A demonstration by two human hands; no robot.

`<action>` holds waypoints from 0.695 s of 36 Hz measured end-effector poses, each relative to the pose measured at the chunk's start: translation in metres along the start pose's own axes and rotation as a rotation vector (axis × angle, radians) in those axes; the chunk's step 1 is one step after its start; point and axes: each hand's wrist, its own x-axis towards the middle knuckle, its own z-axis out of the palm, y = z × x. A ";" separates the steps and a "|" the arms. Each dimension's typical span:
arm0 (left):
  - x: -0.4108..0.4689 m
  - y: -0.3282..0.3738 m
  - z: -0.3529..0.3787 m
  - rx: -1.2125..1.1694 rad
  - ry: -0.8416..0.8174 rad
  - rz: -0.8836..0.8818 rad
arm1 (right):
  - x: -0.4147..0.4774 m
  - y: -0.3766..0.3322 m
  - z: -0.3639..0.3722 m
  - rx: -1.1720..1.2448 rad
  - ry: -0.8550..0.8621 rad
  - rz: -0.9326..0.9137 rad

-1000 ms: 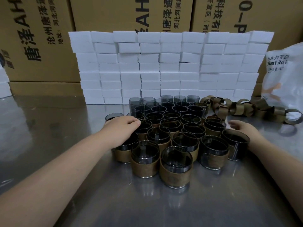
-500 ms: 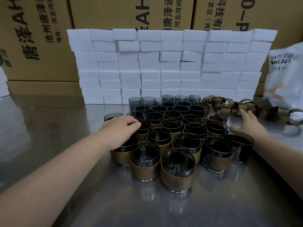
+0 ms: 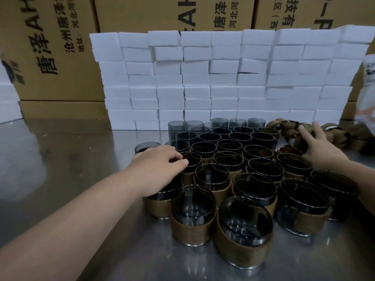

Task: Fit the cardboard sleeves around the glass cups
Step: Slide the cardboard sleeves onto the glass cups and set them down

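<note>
My right hand [image 3: 322, 152] has left the sleeved cups [image 3: 243, 246]: fingers spread, empty, almost on the loose sleeves [image 3: 345, 136] far right. My left hand [image 3: 160, 167] rests loosely curled on left rims. Next I grab a sleeve; bare cups [image 3: 219, 123] wait far back.

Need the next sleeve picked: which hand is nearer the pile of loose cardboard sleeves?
Right. The right hand is at the near edge of the sleeve pile, fingers straight; the left hand rests on cups across the cluster.

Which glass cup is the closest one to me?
The sleeved cup at the very front, a little right of centre. All the rest sit farther back.
</note>
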 end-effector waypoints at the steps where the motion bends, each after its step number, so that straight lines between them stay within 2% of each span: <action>1: 0.000 0.000 0.000 0.015 -0.007 -0.002 | 0.001 -0.001 0.000 0.001 -0.013 -0.004; 5: -0.001 0.001 -0.001 0.047 -0.041 -0.008 | 0.002 0.000 0.002 -0.027 -0.021 -0.030; 14: -0.002 0.005 -0.002 0.050 -0.049 -0.017 | -0.012 0.000 -0.001 0.093 0.116 0.098; 18: -0.001 0.003 -0.002 0.055 -0.045 -0.022 | -0.019 -0.005 -0.008 0.164 0.073 0.183; 25: 0.000 0.002 -0.001 0.052 -0.052 -0.027 | -0.041 -0.014 -0.010 0.044 -0.062 0.215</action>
